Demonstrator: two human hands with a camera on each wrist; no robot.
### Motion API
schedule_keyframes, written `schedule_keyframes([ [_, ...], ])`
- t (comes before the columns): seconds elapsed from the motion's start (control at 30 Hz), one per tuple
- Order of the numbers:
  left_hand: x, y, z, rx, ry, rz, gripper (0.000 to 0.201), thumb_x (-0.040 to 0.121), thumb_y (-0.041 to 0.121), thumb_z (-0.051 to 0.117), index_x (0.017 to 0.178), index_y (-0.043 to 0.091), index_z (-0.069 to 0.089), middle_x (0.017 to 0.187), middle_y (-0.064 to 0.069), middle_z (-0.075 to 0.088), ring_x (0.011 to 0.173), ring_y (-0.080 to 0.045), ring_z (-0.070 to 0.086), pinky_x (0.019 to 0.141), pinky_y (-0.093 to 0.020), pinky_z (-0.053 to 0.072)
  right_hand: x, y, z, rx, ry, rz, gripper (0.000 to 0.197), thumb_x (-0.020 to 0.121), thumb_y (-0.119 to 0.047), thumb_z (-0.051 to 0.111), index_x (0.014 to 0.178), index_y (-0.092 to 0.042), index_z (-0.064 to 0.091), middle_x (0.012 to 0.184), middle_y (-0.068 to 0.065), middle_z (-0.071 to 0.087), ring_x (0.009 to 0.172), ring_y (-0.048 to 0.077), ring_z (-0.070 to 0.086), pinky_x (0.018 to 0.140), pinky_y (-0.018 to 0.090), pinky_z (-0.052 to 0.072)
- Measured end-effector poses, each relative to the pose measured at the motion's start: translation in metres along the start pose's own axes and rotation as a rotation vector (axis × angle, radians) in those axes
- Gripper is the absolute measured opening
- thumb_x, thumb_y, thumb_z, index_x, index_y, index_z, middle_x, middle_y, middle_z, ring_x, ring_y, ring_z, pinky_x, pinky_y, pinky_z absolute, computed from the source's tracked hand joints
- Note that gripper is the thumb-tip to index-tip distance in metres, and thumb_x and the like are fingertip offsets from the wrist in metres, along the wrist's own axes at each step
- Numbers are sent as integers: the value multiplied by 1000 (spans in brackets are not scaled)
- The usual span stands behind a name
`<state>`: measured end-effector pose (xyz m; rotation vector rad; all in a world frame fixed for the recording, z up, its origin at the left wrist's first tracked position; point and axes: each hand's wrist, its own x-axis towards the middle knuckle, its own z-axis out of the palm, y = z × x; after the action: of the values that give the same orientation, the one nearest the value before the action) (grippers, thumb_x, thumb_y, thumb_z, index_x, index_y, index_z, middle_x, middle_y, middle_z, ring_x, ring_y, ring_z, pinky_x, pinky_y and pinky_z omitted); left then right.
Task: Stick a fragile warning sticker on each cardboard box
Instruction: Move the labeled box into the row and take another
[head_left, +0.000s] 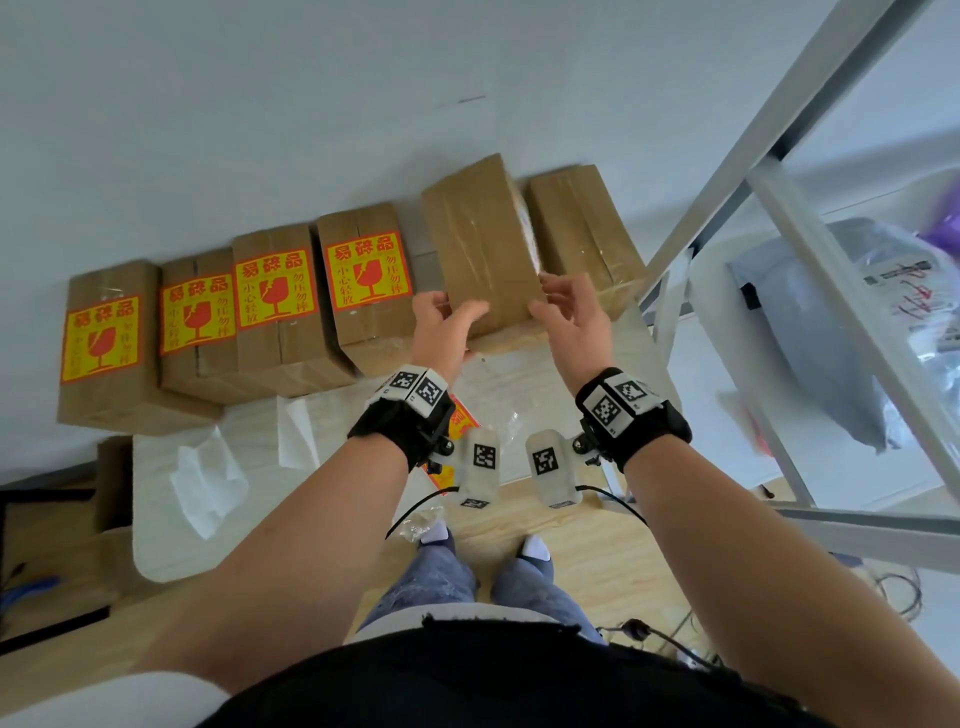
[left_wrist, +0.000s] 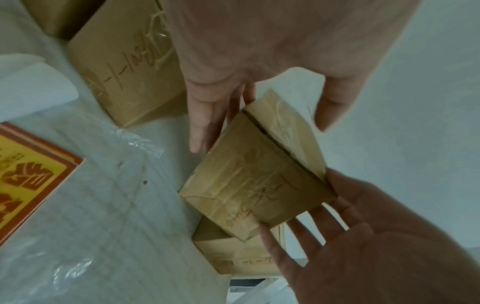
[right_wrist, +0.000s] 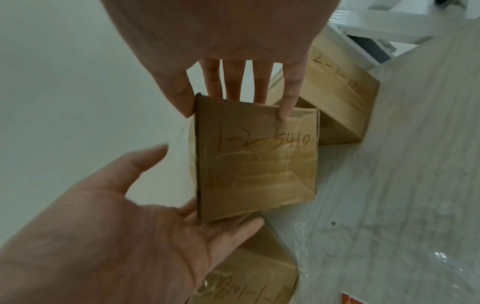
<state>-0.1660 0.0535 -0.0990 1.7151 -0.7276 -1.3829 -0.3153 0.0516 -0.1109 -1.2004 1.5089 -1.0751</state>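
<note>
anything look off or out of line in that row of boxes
One unstickered box is tilted and raised out of the row, between the left hand and right hand, fingers at its near corners. The plain box to its right also lacks a sticker.

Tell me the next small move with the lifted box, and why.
Probably set the lifted box flat on the table, broad face up. Both the left hand and right hand hold it tilted, it bears no sticker, and the sticker stack lies near.
</note>
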Motion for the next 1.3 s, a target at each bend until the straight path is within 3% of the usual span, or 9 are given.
schedule_keyframes([
  [0.1, -15, -3, -1, -75, 11, 0, 123, 52, 61, 86, 150, 21, 22, 135, 0, 52, 119, -17, 56, 103, -42, 47, -13, -10, 2, -123, -83, -149, 29, 79, -28, 74, 103, -18, 61, 126, -13, 62, 113, 2, 57, 95, 31, 49],
  [0.23, -29, -4, 0, -83, 52, 18, 143, 36, 64, 89, 152, 17, 19, 137, -6, 53, 117, -21, 59, 104, -42, 47, -28, -18, -1, -225, -69, -259, 34, 70, -32, 78, 100, -25, 66, 123, -20, 64, 119, 12, 52, 96, 37, 47],
  [0.4, -43, -4, 2, -32, 69, 60, 115, 60, 45, 89, 147, 14, 21, 126, -3, 55, 109, -18, 59, 99, -35, 48, -39, -22, -17, -153, -59, -238, 39, 69, -38, 78, 104, -27, 65, 113, -21, 66, 112, 3, 57, 90, 44, 53],
  [0.53, -54, -4, 9, -35, 82, 55, 88, 69, 36, 87, 133, 13, 33, 108, 4, 58, 96, -12, 62, 87, -36, 55, -43, -22, -40, -160, -8, -274, 38, 74, -31, 80, 108, -23, 65, 107, -19, 66, 104, 0, 59, 85, 31, 55],
  [0.67, -60, -10, 18, -144, 43, 6, 95, 69, 40, 86, 139, 8, 31, 115, 1, 57, 104, -17, 62, 93, -47, 54, -50, -21, -56, -177, -27, -274, 30, 72, -21, 81, 100, -19, 69, 108, -15, 69, 100, -7, 58, 81, 10, 44],
  [0.77, -67, -13, 26, -151, 34, 7, 118, 53, 47, 91, 145, 14, 25, 129, -5, 54, 116, -23, 57, 102, -48, 48, -60, -18, -59, -226, -28, -284, 29, 71, -29, 82, 97, -24, 72, 107, -16, 69, 104, 2, 58, 82, 15, 44],
  [0.9, -71, -19, 30, -50, 14, 19, 83, 67, 33, 89, 125, 18, 31, 113, 2, 56, 99, -12, 59, 78, -27, 52, -72, -9, -69, -146, -50, -265, 21, 70, -26, 85, 88, -22, 74, 99, -11, 70, 88, 3, 62, 70, 11, 47],
  [1.07, -87, -29, 43, 201, -12, 85, 101, 37, 68, 83, 117, 21, 46, 108, 4, 65, 99, -16, 66, 86, -36, 55, -79, 5, -89, -104, 4, -185, 37, 74, -39, 82, 73, -9, 60, 73, -3, 58, 64, 7, 52, 60, 23, 46],
  [1.3, -98, -43, 70, 661, -82, 154, 74, 58, 77, 72, 102, 23, 47, 95, 8, 65, 86, -16, 64, 76, -37, 54, -87, 48, -113, -187, 58, -7, 51, 75, -62, 67, 67, -18, 42, 61, -4, 42, 59, 12, 39, 59, 31, 36],
])
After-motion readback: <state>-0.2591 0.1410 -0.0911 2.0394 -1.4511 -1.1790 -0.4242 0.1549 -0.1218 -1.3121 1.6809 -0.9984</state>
